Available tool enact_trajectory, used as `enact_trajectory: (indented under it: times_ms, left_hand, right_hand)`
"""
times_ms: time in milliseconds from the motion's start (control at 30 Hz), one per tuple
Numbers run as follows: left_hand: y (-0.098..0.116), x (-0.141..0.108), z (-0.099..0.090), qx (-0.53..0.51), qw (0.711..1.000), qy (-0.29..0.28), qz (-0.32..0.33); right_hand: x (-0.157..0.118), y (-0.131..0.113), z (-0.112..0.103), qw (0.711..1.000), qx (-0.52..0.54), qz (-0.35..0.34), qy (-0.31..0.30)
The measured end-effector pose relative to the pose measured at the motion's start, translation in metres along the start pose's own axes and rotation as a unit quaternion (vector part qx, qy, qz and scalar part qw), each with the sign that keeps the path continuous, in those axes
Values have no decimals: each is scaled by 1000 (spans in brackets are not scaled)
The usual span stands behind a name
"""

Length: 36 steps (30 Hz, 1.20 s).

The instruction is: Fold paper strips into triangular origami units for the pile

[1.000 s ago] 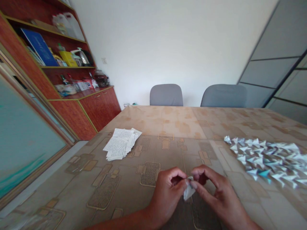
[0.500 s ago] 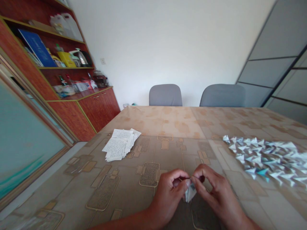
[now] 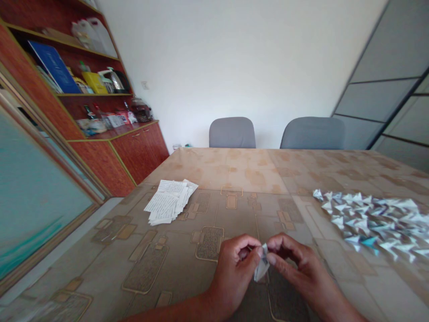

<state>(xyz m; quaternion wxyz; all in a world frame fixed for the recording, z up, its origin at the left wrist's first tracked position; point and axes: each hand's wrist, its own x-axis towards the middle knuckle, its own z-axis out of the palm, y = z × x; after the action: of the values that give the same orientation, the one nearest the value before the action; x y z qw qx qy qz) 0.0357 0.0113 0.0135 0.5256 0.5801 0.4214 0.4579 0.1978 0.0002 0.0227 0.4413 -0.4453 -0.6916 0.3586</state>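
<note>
Item one: a folded paper piece [image 3: 261, 270], small, whitish-grey, in front of me between my two hands, above the near part of the patterned table covering [image 3: 157, 268]. It is tilted, its narrow end uppermost and its broader part hanging below my fingertips.

Item two: my left hand [image 3: 234, 270], thumb and forefinger closed together on the left side of the piece.

Item three: my right hand [image 3: 301, 264], thumb tip at the right edge, forefinger curled close to the upper point; whether these pinch the paper or merely touch it, I cannot tell.

Item four: a stack of printed slips [image 3: 170, 201], loosely fanned, farther off to the left, well apart from my hands.

Item five: a spread of folded pieces [image 3: 372, 223], pointed, mostly whitish, one with a teal patch [image 3: 370, 241], set close together on the right.

Item six: two grey chairs [image 3: 232, 133], backs showing beyond the far edge.

Liabilities, in my judgement: the piece is slight and my hold small — an uneven pinch could let the layers slide and skew a crease. Pulling my hands apart with both gripping might tear thin paper at the point; squeezing too hard might crush it. A careless sweep of my right arm could scatter the spread; a draught or brushing sleeve could slide the loose slips.
</note>
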Motion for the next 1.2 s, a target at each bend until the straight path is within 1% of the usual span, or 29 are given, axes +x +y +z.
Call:
enact_trajectory:
  times_ms: [200, 367, 467, 667, 767, 867, 967, 1100, 1200]
  left_hand:
    - [-1, -2, 2, -24, 999, -24, -3]
    - [-5, -3, 3, -42, 999, -12, -26]
    - [-4, -3, 4, -55, 998, -16, -35]
    - [-5, -5, 5, -84, 994, -48, -47]
    - [-7, -5, 6, -78, 994, -54, -52]
    - [-8, -4, 7, -60, 996, -41, -52]
    - [-6, -3, 8, -51, 997, -29, -50]
    - [-3, -3, 8, -44, 997, -28, -53]
    - [-4, -4, 8, -45, 997, -29, -52]
  right_hand:
    - [1, 5, 1, 1000, 19, 15, 7]
    - [1, 7, 0, 998, 48, 31, 14]
    - [0, 6, 0, 997, 59, 44, 19]
    - [-2, 8, 1, 993, 93, 67, -5]
    - [-1, 10, 0, 997, 58, 50, 2]
    - [0, 7, -1, 1000, 7, 25, 9]
    - [1, 1, -2, 1000, -29, 7, 2]
    - [1, -7, -3, 997, -68, -22, -14]
    - [0, -8, -3, 996, -89, -26, -15]
